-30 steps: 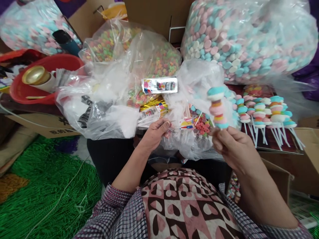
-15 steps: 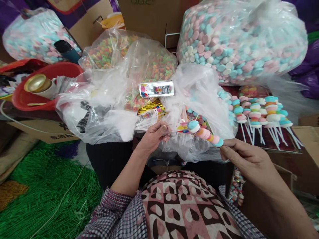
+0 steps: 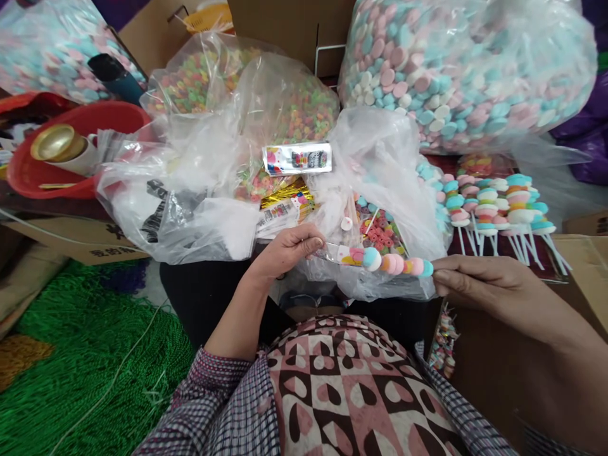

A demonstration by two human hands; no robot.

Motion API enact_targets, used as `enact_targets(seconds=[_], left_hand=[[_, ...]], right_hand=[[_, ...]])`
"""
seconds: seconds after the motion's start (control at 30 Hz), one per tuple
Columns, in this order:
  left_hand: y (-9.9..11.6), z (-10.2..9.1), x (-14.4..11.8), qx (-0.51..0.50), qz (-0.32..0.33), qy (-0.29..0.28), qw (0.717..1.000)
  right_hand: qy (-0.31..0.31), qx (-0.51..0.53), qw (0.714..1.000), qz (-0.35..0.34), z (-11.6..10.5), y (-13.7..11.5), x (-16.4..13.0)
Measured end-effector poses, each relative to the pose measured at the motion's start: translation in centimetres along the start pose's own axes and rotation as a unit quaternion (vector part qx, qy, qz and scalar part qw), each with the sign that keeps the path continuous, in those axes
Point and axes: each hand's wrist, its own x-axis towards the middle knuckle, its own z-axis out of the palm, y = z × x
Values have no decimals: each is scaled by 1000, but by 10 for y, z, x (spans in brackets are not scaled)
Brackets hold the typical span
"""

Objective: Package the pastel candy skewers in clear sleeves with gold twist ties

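My right hand [image 3: 479,286] pinches the stick end of a candy skewer [image 3: 398,264] of stacked blue, white, pink and orange discs, held level and pointing left. My left hand [image 3: 289,248] grips the mouth of a small clear printed sleeve [image 3: 342,254], and the skewer's tip sits at or just inside that sleeve. Both hands hover over an open plastic bag [image 3: 380,183] holding small red and blue candies [image 3: 379,229]. A row of finished skewers [image 3: 494,206] lies to the right.
Big clear bags of pastel disc candy [image 3: 465,69] and of coloured ring candy [image 3: 285,114] crowd the back. A red basin [image 3: 71,152] with a gold-topped roll stands left. Gold twist ties [image 3: 285,195], cardboard boxes and green netting [image 3: 85,354] surround my lap.
The skewer went from upright in my right hand to level, and its tip moved left to the sleeve held in my left hand.
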Motion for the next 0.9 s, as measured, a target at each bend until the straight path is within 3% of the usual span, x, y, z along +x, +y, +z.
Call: enact_targets(seconds=[0.1, 0.3, 0.47, 0.73, 0.9], left_hand=[[4, -2, 0, 35, 12, 3, 999], [3, -5, 0, 103, 87, 33, 990], [2, -4, 0, 109, 111, 41, 987], [-2, -4, 0, 86, 112, 50, 989], [3, -6, -1, 92, 77, 48, 992]], right_hand=[[-73, 3, 997, 1, 2, -1, 4], [-91, -27, 995, 6, 3, 2, -1], [-119, -12, 993, 14, 3, 4, -2], [-29, 30, 999, 15, 22, 6, 8], [10, 67, 997, 37, 27, 9, 9]])
